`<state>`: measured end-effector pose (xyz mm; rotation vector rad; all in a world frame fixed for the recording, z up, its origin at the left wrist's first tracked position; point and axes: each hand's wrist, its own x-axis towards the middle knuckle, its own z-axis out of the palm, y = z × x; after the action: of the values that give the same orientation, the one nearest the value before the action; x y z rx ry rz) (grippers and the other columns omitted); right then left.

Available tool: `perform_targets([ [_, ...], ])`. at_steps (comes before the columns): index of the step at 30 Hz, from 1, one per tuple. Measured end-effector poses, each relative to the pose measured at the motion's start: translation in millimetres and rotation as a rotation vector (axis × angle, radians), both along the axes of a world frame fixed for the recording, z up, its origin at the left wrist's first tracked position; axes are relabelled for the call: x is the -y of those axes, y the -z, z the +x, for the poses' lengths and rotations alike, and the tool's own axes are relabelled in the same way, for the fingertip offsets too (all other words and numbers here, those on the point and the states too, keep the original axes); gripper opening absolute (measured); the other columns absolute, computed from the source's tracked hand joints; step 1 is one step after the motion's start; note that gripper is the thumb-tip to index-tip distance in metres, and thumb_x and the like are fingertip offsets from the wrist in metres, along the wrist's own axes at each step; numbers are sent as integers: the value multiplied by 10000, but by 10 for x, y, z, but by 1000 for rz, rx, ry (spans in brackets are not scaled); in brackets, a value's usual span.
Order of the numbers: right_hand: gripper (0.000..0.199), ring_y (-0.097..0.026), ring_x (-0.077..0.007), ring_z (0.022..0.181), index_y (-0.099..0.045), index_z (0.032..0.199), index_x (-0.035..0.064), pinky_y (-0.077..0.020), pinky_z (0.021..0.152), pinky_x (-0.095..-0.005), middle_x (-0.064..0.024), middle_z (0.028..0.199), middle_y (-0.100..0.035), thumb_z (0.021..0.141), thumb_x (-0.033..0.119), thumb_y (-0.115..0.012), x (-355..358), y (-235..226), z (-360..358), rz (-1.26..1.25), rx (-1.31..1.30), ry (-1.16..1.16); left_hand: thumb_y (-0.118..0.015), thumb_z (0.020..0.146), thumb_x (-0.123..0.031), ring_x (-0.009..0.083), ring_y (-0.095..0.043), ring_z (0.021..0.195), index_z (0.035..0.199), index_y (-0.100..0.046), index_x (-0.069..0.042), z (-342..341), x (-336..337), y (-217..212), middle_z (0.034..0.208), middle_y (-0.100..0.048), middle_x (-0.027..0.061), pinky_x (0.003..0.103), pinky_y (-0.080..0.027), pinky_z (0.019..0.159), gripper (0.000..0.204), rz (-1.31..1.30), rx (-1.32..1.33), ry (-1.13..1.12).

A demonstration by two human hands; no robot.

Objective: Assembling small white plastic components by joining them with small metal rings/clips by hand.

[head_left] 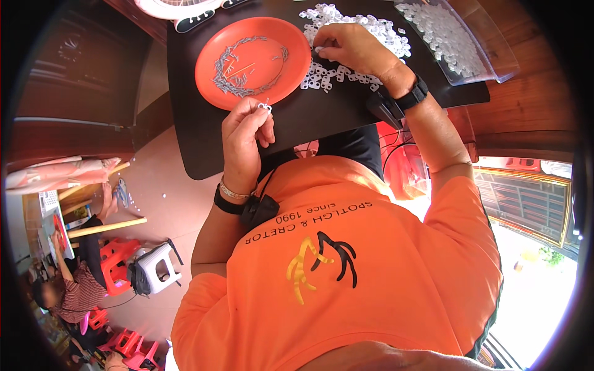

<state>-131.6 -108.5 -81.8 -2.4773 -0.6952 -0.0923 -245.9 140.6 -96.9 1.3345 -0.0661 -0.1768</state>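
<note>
My left hand (244, 127) is closed in a pinch just in front of the round orange-red plate (209, 52). Between its thumb and finger is a small white plastic clip (265, 107), with a thin grey pin sticking up from it. On the plate lie many small grey nails (230, 83), mostly in a ring, and a few thin wooden sticks (240, 70). My right hand (349, 49) is bent over the left edge of a heap of white plastic clips (387, 37). Its thumb and fingers pinch a small white clip (318, 49), partly hidden by the fingers.
A clear plastic bin (498, 59) of white pieces stands at the table's right edge. The dark table (204, 145) has rounded corners. A white object with black parts (185, 15) lies beyond the plate. At far left are a person (77, 287), red stools (117, 263) and a white stool (158, 269).
</note>
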Motion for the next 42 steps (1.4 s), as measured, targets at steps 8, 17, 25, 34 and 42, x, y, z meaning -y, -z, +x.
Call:
perform_targets([
  [8, 209, -576, -69, 742, -619, 1009, 31, -465, 662, -206, -6, 841, -633, 860, 168, -668, -208, -219, -436, 895, -635, -76, -456, 904, -144, 96, -440, 535, 802, -513, -32, -9, 72, -109, 618, -488, 26, 218, -328, 509, 162, 45, 68, 41],
  [17, 218, -610, -83, 722, -628, 1061, 18, -487, 661, -210, -30, 861, -659, 874, 128, -645, -436, -89, -632, 1135, -855, -137, -506, 891, -153, 51, -408, 533, 773, -502, -38, -27, 150, -195, 598, -488, 1, 205, -302, 503, 165, 39, 145, 33],
  [25, 202, -608, -78, 715, -639, 1044, 12, -494, 652, -208, -33, 856, -662, 866, 108, -650, -545, -117, -716, 1049, -802, -115, -507, 887, -150, 52, -407, 534, 769, -498, -42, -35, 128, -179, 594, -482, -2, 205, -301, 501, 160, 14, 104, 31],
  [34, 171, -590, -68, 714, -652, 1009, 13, -483, 650, -200, -22, 851, -654, 867, 109, -654, -589, -173, -761, 994, -725, -123, -504, 876, -133, 61, -395, 524, 753, -498, -32, -30, 100, -149, 588, -480, 7, 213, -300, 491, 159, 23, 67, 20],
  [42, 170, -570, -64, 724, -649, 1025, 5, -468, 660, -193, -26, 863, -653, 876, 88, -637, -577, -182, -793, 918, -636, -141, -507, 872, -127, 67, -393, 526, 744, -500, -24, -37, 105, -159, 590, -468, 10, 216, -304, 495, 165, 20, 53, 22],
])
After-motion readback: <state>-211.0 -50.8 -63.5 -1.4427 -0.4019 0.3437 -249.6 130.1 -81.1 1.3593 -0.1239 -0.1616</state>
